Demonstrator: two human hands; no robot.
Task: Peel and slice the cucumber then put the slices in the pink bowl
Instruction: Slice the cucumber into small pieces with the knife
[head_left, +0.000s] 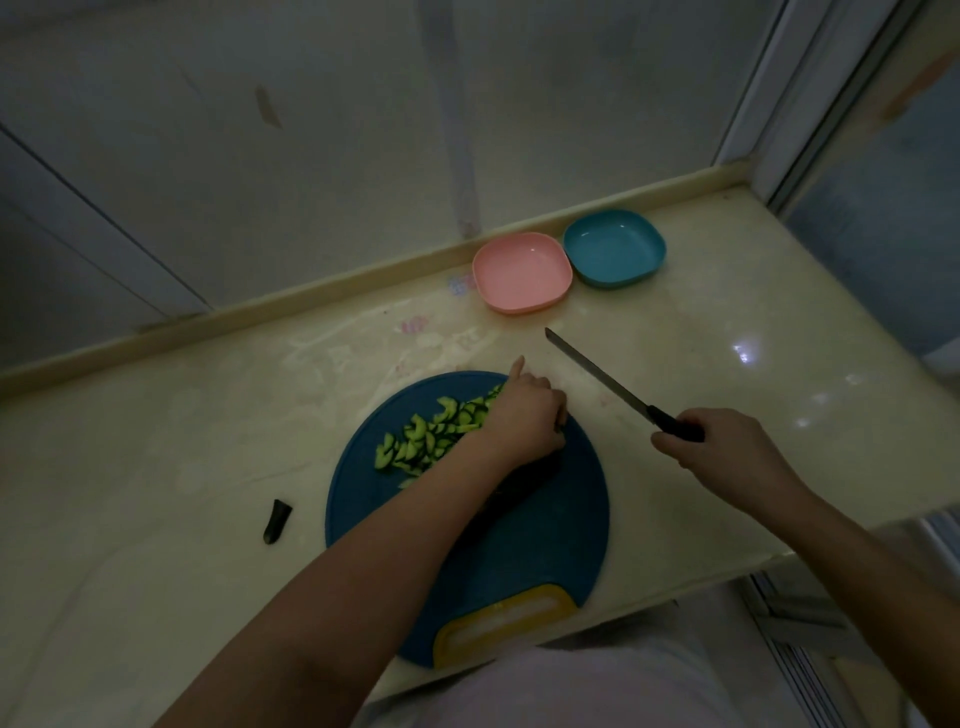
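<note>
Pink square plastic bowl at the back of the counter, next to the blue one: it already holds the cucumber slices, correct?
No. The head view shows the pink square plastic bowl empty, beside the blue square plastic bowl at the back of the counter. The green cucumber slices lie on the round blue cutting board.

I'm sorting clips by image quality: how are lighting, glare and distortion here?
Head view: dim, underexposed overall; glare spots on the counter at right; wide-angle lens bends the counter's edges; cucumber slices are readable, but whatever lies under the left hand merges into the dark cutting board.
</note>
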